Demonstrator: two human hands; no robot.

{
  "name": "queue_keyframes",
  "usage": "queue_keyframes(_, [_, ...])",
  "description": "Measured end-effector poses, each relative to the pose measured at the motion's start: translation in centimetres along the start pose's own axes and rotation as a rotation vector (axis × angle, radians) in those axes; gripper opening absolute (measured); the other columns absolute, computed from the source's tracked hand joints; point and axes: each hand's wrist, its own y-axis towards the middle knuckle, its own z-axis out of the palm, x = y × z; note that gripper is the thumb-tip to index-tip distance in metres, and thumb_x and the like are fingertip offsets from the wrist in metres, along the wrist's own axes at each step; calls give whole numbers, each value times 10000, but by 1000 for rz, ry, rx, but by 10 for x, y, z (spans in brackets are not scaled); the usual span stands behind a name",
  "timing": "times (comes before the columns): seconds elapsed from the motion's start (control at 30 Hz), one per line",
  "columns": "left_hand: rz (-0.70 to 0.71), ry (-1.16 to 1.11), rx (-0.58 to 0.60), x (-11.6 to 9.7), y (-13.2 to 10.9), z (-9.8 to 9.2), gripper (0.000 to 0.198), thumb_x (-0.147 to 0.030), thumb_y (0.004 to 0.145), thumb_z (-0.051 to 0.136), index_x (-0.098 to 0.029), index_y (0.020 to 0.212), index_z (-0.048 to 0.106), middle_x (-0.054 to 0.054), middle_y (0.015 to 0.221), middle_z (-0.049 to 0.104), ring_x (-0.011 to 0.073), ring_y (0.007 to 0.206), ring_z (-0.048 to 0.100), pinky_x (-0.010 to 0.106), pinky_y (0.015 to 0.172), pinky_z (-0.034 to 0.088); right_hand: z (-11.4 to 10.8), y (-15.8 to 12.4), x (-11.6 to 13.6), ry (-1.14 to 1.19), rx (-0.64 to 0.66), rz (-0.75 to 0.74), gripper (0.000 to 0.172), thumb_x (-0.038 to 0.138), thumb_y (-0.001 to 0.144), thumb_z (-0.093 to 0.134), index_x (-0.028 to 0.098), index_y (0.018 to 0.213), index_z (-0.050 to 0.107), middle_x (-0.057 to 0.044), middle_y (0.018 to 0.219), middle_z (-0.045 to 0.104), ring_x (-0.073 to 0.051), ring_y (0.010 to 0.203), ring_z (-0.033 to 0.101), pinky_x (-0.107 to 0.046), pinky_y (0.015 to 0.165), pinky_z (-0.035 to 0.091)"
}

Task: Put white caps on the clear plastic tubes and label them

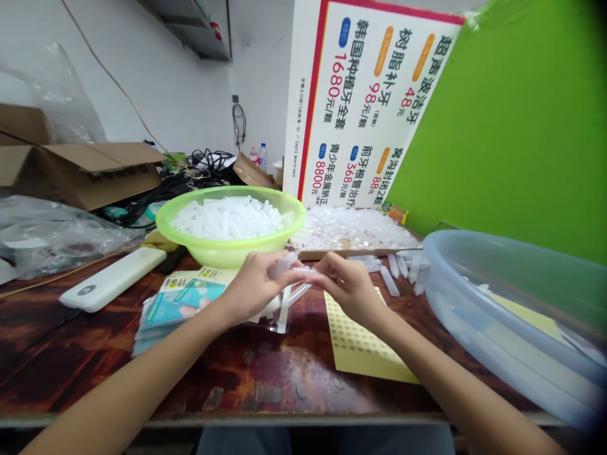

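Observation:
My left hand (pixel 256 284) and my right hand (pixel 344 284) meet over the middle of the brown table, both pinched on one small clear plastic tube (pixel 287 264) held between them. Right behind my hands stands a green bowl (pixel 208 249) filled with the same clear tubes. A yellow sheet of small round stickers (pixel 355 341) lies under my right wrist. A stack of blue and white packets (pixel 180 303) lies under my left forearm. Loose clear tubes (pixel 393 272) lie to the right of my hands.
A large pale blue basin (pixel 497 341) fills the right front. A white remote-like device (pixel 111 278) lies at left, with crumpled plastic bags (pixel 47 234) and a cardboard box (pixel 90 170) behind. A heap of clear parts (pixel 351 230) sits below a printed board (pixel 365 101) and green panel (pixel 512 126).

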Motion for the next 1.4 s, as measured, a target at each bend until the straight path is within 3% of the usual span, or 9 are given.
queue_keyframes(0.23, [-21, -110, -11, 2, 1, 6, 219, -377, 813, 634, -176, 878, 690, 0, 765, 687, 151, 689, 585, 254, 660, 426, -13, 4, 2, 302, 109, 191, 364, 475, 925, 424, 174, 801, 586, 44, 557, 463, -78, 437, 373, -221, 451, 308])
queue_keyframes(0.37, [-40, -261, -49, 1, 3, 3, 210, -358, 804, 648, -153, 844, 674, 18, 795, 689, 150, 726, 601, 252, 691, 449, -23, 4, 5, 177, 82, 50, 311, 397, 848, 612, 206, 1087, 555, 21, 697, 555, -115, 582, 513, -237, 570, 408])
queue_keyframes(0.43, [-47, -290, -41, -1, 2, 1, 205, -350, 801, 654, -150, 837, 674, 18, 786, 684, 147, 730, 600, 249, 695, 451, -23, 4, 4, 74, 73, -41, 213, 387, 871, 582, 189, 953, 586, 16, 674, 548, -120, 594, 513, -236, 577, 403])
queue_keyframes(0.57, [-53, -275, -10, -3, 2, 0, 224, -371, 813, 644, -155, 862, 681, 10, 764, 674, 136, 707, 586, 240, 672, 441, -20, 3, 0, -44, 54, -99, 480, 490, 953, 351, 178, 623, 509, 30, 501, 440, -103, 458, 416, -225, 459, 307])
queue_keyframes(0.73, [-52, -260, -56, -3, 3, -4, 202, -350, 814, 638, -153, 845, 672, 7, 782, 676, 140, 732, 594, 246, 701, 448, -23, 0, -1, -408, -30, -272, 275, 383, 926, 492, 165, 1066, 584, -57, 759, 664, -140, 580, 567, -235, 529, 378])
queue_keyframes(0.9, [-63, -197, 27, -1, 2, -3, 171, -338, 805, 638, -175, 838, 679, -5, 768, 686, 157, 731, 600, 263, 706, 444, -24, 2, -1, -366, 48, -279, 321, 270, 971, 382, 181, 746, 594, -20, 616, 573, -115, 526, 516, -224, 507, 364])
queue_keyframes(1.13, [-153, -323, 84, -11, 1, -4, 200, -352, 843, 587, -164, 803, 640, -22, 687, 629, 110, 612, 539, 224, 613, 412, -21, -1, 0, -507, -25, -450, 189, 246, 929, 495, 171, 1065, 604, -25, 701, 565, -115, 513, 472, -240, 478, 320])
queue_keyframes(1.27, [-117, -178, 94, -18, -3, -4, 237, -394, 864, 551, -185, 801, 640, -16, 694, 638, 130, 627, 557, 229, 609, 426, -15, -2, 6, -255, 50, -263, 343, 334, 969, 392, 165, 728, 567, 6, 595, 462, -103, 502, 435, -228, 475, 323])
queue_keyframes(1.4, [3, 70, -133, -3, -9, -7, 195, -420, 801, 631, -253, 888, 682, -3, 865, 714, 210, 792, 635, 288, 780, 479, -11, -1, 9, -12, 38, -50, 382, 390, 968, 385, 179, 687, 534, 19, 575, 509, -101, 527, 492, -199, 494, 396])
